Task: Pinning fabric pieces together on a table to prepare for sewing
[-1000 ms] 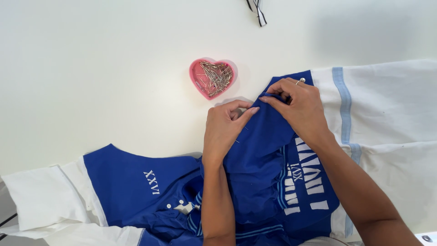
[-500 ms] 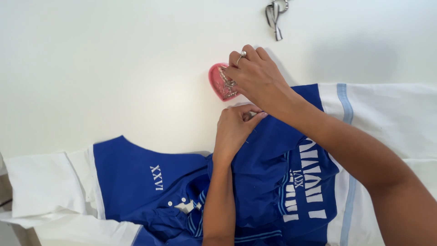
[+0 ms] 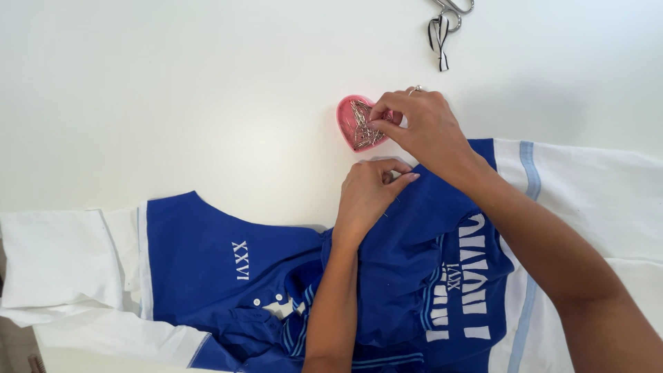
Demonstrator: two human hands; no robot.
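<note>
So the pink heart-shaped dish (image 3: pixel 349 124) full of silver pins (image 3: pixel 360 128) sits on the white table (image 3: pixel 173 90), just above the top edge of the blue and white jersey (image 3: pixel 207 269). The right hand (image 3: pixel 421 128) is over the dish's right side, thumb and fingertips pinched together right in the pile of pins, so it's gripping a pin or a few of them, hard to tell how many. There's a ring on one finger of that hand.

The left hand (image 3: pixel 369 193) is just below the dish, resting on the upper edge of the jersey where the blue fabric is folded over. Fingers are curled with the tips pressed down on the fold, holding the cloth in place rather than gripping anything loose. A pin or two look stuck in the fabric next to that hand, but they're tiny.

The jersey is spread flat across the bottom of the view, blue in the middle with white sleeves out to both sides. White block lettering runs along the blue panel on the right, a smaller white marking sits on the left panel, and there's a light blue stripe on the right sleeve. A few white buttons show near the bottom centre.

Up at the top edge, well away from the hands, lies a pair of scissors (image 3: pixel 452 7) with a black and white striped ribbon (image 3: pixel 438 41) tied on.
</note>
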